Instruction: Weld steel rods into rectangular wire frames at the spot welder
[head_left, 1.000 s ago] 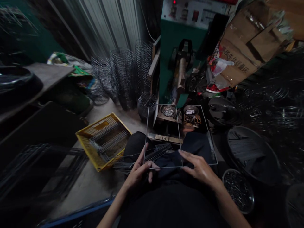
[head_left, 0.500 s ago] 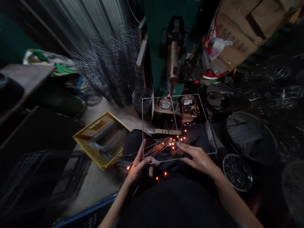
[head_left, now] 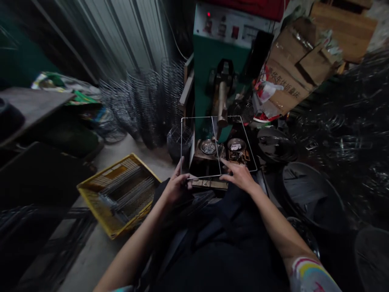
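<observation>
A rectangular wire frame (head_left: 181, 140) with one wire running across its middle is held up in front of me. My left hand (head_left: 177, 184) grips its near left corner, index finger stretched along the side wire. My right hand (head_left: 238, 175) pinches the near edge where the middle wire meets it. Beyond the frame's far edge stands a green welding machine (head_left: 202, 87), its thick metal electrode arm (head_left: 223, 101) pointing down close to the wire. Whether arm and wire touch, I cannot tell.
A yellow crate (head_left: 94, 207) of wire pieces stands on the left. Dishes of small parts, including a round dish (head_left: 208, 147), sit below the electrode. Coiled wire baskets (head_left: 146, 105) lean behind, a cardboard box (head_left: 285, 85) stands at right, and a large round tub (head_left: 310, 194) lies nearer.
Glowing sparks around my hands and lap have gone. The wire frame and both hands have moved away from my body, and the view has tilted up, showing the machine's panel.
</observation>
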Tool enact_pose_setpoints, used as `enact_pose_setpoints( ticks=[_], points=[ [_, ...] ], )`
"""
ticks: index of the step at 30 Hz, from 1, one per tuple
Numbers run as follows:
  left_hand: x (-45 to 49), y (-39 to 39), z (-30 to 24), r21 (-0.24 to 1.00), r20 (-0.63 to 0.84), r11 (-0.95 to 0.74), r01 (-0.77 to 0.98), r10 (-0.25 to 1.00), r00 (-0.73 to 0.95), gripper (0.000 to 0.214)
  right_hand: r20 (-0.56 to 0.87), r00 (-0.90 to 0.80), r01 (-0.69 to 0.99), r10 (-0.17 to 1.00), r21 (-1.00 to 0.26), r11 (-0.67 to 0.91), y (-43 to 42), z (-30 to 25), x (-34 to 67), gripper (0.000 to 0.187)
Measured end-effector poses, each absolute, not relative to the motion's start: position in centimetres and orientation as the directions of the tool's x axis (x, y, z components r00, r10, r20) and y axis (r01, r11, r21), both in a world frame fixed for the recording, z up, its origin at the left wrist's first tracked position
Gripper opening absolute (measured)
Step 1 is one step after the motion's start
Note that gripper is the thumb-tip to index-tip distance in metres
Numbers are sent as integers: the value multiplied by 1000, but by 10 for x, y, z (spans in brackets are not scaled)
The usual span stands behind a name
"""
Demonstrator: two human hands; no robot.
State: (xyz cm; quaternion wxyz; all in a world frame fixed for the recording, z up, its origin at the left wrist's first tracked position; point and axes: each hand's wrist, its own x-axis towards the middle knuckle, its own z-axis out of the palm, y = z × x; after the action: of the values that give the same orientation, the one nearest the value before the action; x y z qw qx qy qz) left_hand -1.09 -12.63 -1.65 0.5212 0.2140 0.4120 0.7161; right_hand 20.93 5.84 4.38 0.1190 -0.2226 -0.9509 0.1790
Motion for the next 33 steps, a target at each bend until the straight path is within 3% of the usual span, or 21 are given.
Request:
enact_pose_setpoints(
  ticks=[7,21,33],
  points=[
    [-74,-55,-4,807,-78,-175,-564,915,-396,104,215,-857,395,467,-308,866,144,57,162,59],
    [-96,-21,3,806,-54,-219,-550,898,-436,102,398,-807,320,437,-327,889,184,47,134,51],
    [-100,-16,6,783,-50,-249,-570,888,-457,103,356,-813,356,460,-322,877,184,56,129,44]
  ],
)
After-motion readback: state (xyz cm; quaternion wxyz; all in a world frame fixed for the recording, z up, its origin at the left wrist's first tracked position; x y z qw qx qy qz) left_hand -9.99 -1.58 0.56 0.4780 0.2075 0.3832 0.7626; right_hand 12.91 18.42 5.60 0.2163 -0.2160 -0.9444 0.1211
